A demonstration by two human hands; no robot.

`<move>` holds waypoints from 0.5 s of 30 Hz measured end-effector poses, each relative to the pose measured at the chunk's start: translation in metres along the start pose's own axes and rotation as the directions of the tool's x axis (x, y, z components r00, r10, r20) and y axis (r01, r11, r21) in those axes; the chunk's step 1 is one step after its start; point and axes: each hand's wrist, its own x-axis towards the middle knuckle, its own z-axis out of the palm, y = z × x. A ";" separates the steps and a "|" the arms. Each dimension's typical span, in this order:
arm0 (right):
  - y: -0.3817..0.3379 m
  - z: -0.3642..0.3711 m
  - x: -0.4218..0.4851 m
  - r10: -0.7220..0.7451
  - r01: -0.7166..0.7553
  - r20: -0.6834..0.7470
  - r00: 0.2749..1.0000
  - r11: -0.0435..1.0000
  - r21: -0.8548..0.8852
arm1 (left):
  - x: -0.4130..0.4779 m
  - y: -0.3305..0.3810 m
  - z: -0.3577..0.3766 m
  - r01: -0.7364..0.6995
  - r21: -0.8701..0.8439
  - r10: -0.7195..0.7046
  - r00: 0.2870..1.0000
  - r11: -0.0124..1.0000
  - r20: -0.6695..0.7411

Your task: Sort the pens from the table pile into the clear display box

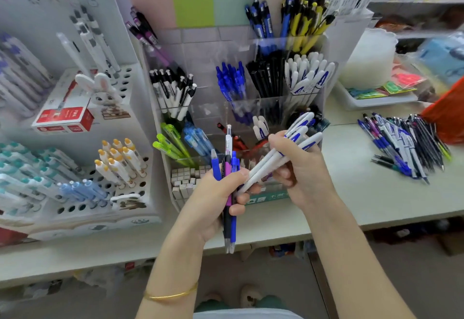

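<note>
Spanning the scene, the pale table [364, 188] carries the clear display box [200, 50] at centre, its compartments already stocked by kind: blue, black, yellow, white with black, and, at the right, a bay of white pens with blue clips [308, 75]. The unsorted pile [401, 148] lies well apart to the right, beside an orange bag [447, 117]. In front of the box, the right hand [298, 168] has its fingers and thumb curled round three white-and-blue pens [288, 150], slanted with their clip ends toward the box and their tips reaching the left hand. The left hand [216, 200] wraps its fingers round a mixed bundle [229, 168] of blue, pink, black and white pens held upright. The step in hand looks like separating the matching white-and-blue trio from that bundle. To do it well, draw the three out along their length so they do not drag a neighbour loose, square their ends against the palm, then lower them together, tips down, into the bay of like pens, easing them between those already standing rather than forcing them. The left grip should stay firm so nothing slides out below.
</note>
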 end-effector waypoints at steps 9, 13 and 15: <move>-0.019 -0.029 0.004 -0.189 0.159 -0.220 0.957 0.976 -0.148 | 0.011 -0.002 0.022 -0.054 0.080 0.063 0.993 0.995 -0.103; -0.047 -0.032 0.025 -0.565 0.403 -0.215 0.796 0.761 -0.509 | 0.017 -0.003 0.023 -0.113 0.084 0.123 0.984 0.990 -0.129; -0.052 -0.027 0.034 -0.690 0.460 -0.102 0.717 0.578 -0.674 | 0.019 -0.004 0.023 -0.127 0.082 0.136 0.985 0.988 -0.108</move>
